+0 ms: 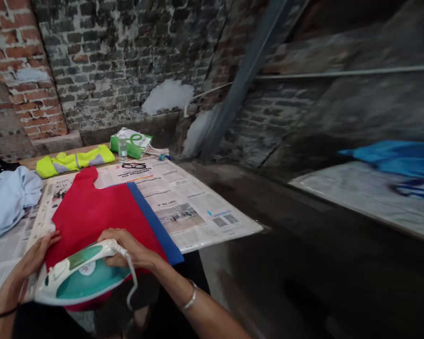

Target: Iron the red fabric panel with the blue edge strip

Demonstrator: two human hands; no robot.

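Note:
My right hand (125,247) is wrapped around the handle of a white and teal clothes iron (102,280), whose white cord hangs from the back end. The iron sits over the near part of a red cloth piece (102,207), its tip pointing left. My left hand (35,256) lies with fingers stretched out, fingertips at the left edge of the red cloth. A blue cloth piece (150,216) shows from under the red one along the right side. The red cloth has a curved cut-out at its far end and hangs over the near table edge.
Newspaper (183,197) covers the table under clear sheeting. Eyeglasses (133,165), a folded yellow vest (76,160), a clear bottle (122,147) and a green-white bag (134,141) lie at the far end. Pale blue cloth (14,197) is left; another table (360,197) with blue fabric stands right.

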